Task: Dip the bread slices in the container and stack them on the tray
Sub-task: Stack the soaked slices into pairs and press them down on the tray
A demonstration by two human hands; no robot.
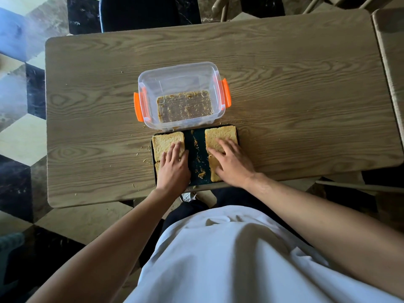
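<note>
A dark tray (197, 149) lies at the near edge of the wooden table, smeared with crumbs down its middle. Bread slices sit on both sides: a left slice (165, 142) with another partly under my left hand, and a right slice (218, 134) with one more (213, 169) nearer me. My left hand (173, 166) rests flat on the left bread, fingers spread. My right hand (229, 161) rests flat on the right bread, fingers spread. Just beyond the tray stands a clear plastic container (181, 96) with orange clips, holding a thin brown crumbly layer.
Crumbs are scattered on the wooden table (295, 95) around the tray. A second table edge (391, 51) is at the far right. Chairs stand beyond the table's far side. The floor has a dark and light pattern.
</note>
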